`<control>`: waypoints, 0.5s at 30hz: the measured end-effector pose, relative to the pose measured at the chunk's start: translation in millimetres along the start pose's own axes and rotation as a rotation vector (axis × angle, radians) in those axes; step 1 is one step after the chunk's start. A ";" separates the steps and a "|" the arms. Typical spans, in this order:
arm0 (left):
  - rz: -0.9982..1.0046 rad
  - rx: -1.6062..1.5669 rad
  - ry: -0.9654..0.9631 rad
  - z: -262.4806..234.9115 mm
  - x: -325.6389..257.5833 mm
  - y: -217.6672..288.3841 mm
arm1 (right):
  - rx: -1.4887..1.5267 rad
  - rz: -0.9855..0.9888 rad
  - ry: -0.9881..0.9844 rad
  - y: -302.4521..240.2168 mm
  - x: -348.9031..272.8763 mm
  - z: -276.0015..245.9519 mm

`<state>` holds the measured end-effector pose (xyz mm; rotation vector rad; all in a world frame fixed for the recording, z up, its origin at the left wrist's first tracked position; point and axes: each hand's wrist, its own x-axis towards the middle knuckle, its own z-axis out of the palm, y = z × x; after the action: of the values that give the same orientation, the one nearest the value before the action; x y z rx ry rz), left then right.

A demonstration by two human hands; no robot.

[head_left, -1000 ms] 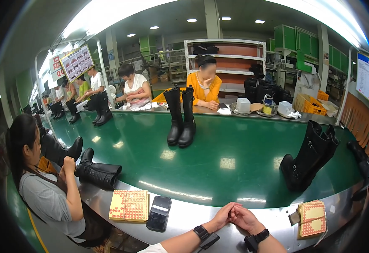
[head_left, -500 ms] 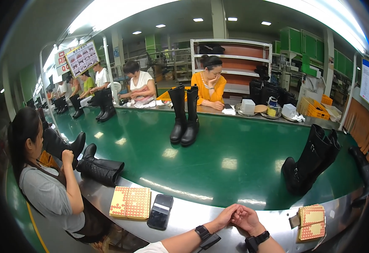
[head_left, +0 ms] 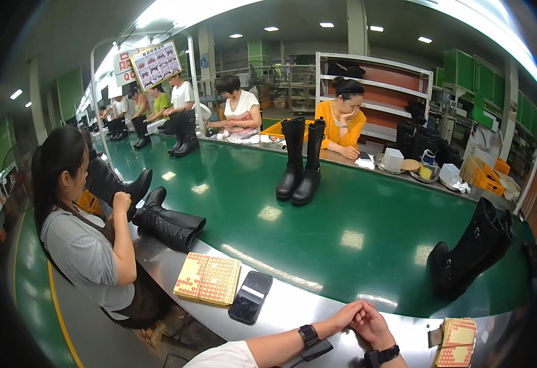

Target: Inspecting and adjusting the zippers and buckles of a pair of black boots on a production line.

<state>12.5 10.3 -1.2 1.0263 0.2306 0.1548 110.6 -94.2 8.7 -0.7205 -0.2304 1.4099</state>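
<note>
Left hand [head_left: 346, 318] and right hand [head_left: 374, 326] meet over the steel ledge [head_left: 296, 306], fingers loosely curled together — can't tell whether anything sits between. Black phone [head_left: 251, 298], then banded card stack [head_left: 208, 279], lie left of them; smaller stack [head_left: 457, 342] right. Black boots [head_left: 294, 156] stand upright on green tabletop [head_left: 379, 264] beyond.

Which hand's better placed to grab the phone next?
Left hand, I'd say. The phone lies on the metal ledge to its left, with nothing between them. The right hand sits farther off. The hands' fingers meet, so they'd probably need to part first.
</note>
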 end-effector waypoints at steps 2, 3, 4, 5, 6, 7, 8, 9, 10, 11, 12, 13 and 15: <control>0.009 0.005 0.005 -1.0 0.2 0.5 | -0.004 -0.003 0.012 -0.2 0.8 1.2; 0.014 0.011 0.004 -0.5 0.3 -0.3 | -0.003 -0.004 0.013 0.0 0.9 0.6; 0.014 0.011 0.004 -0.9 1.1 -1.6 | -0.004 -0.004 0.005 -0.1 1.5 -0.2; 0.035 0.022 0.002 -2.1 2.4 -3.2 | -0.006 -0.004 -0.003 -0.1 1.6 -0.5; 0.056 0.033 0.001 -1.1 1.9 -3.5 | -0.006 -0.006 -0.003 -0.1 0.1 0.7; 0.057 0.035 0.000 -0.1 0.9 -3.6 | -0.007 -0.009 -0.013 -0.3 -1.3 3.3; 0.058 0.037 0.005 0.9 -0.6 -2.9 | -0.009 -0.013 -0.024 -0.3 -2.8 5.0; 0.049 0.031 0.011 -0.2 0.6 -3.2 | -0.005 -0.010 -0.017 -0.2 -1.3 3.3; 0.042 0.027 0.012 -2.0 2.4 -4.5 | 0.001 -0.006 -0.006 -0.1 0.7 1.7; 0.038 0.030 0.020 -4.2 4.4 -5.7 | 0.007 -0.002 0.005 0.1 2.8 0.1; 0.043 0.040 0.024 -1.8 2.8 -4.2 | 0.006 -0.004 0.005 0.6 1.5 -0.2; 0.043 0.041 0.022 0.0 0.9 -2.9 | 0.011 -0.007 -0.004 1.4 0.3 -0.8; 0.021 0.033 0.019 2.6 -3.2 1.1 | 0.016 -0.008 -0.013 2.3 -1.5 -0.1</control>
<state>10.1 8.0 1.4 1.0610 0.2403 0.1806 108.5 -95.7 7.6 -0.6969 -0.2312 1.4078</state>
